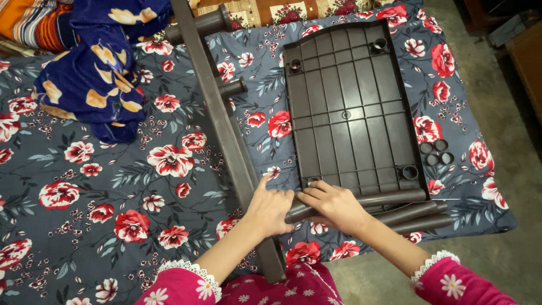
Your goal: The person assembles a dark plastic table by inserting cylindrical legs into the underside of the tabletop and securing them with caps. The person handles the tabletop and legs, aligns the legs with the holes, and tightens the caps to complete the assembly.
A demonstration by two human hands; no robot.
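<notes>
Dark brown plastic is what both of your hands are working with in the head view. Your right hand [333, 206] lies over the near end of a round brown tube [389, 199], fingers [314, 192] curled down across the top of it and thumb tucked beneath, so the tube is loosely gripped rather than clenched. That tube runs off to the right along the near edge of a ribbed shelf panel [350, 107], which lies flat on the bed with its underside up and round sockets at its corners. The tube's left end sits directly under your fingers, just beside the panel's near-left socket [311, 182]. Your left hand [270, 210] rests with fingers bent and together against a long flat side rail [223, 121], touching it where it crosses the bed on a slant; whether that hand truly grips the rail or only presses on it cannot be told. Two more tubes [420, 217] lie just beyond your right wrist, parallel to the held one. Four small round caps [435, 152] sit near the panel's right edge. Everything rests on a grey bedsheet [113, 186] with red flowers, and a crumpled blue floral cloth [93, 79] lies well apart at the upper left.
</notes>
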